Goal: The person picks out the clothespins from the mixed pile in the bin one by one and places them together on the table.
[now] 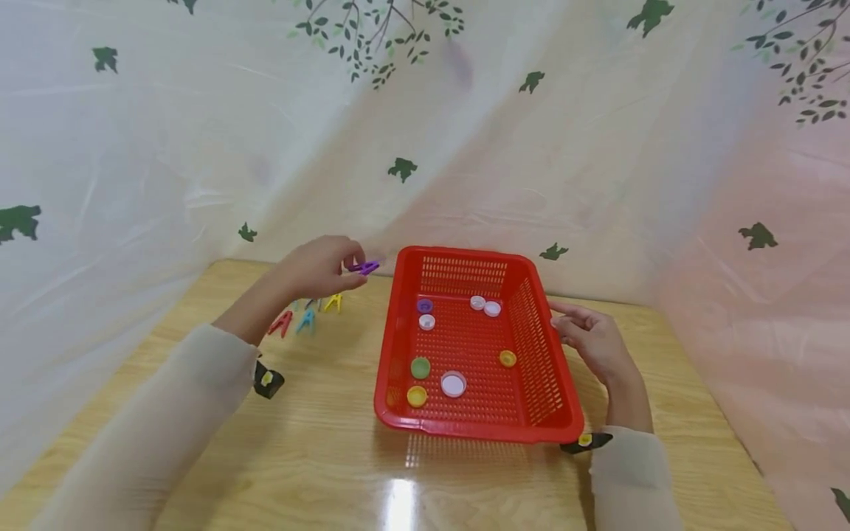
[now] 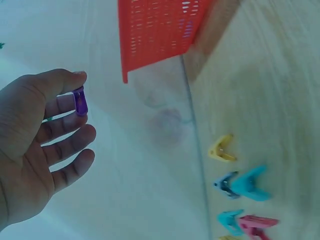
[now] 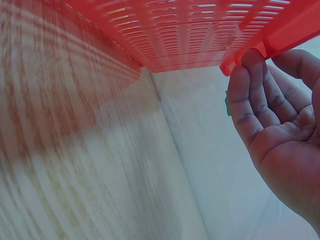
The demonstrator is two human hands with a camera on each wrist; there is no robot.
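Note:
My left hand (image 1: pixel 323 267) pinches a purple clothespin (image 1: pixel 364 268) between thumb and fingers, raised above the table to the left of the basket. In the left wrist view the clothespin (image 2: pixel 80 101) sits at the fingertips, partly hidden by them. A red plastic basket (image 1: pixel 478 435) with slotted walls stands in the middle. With its fingers below and thumb over the edge, my right hand (image 1: pixel 593 341) grips the basket's right rim. Inside lie small round caps: a purple cap (image 1: pixel 425 305), a green cap (image 1: pixel 420 368), a yellow cap (image 1: pixel 417 396) and several others.
Several clothespins lie on the wooden table (image 1: pixel 312 457) left of the basket, among them a red clothespin (image 1: pixel 282 323), a blue clothespin (image 1: pixel 306 321) and a yellow clothespin (image 1: pixel 333 302). A pale leaf-print curtain (image 1: pixel 465 184) hangs behind the table and along its sides.

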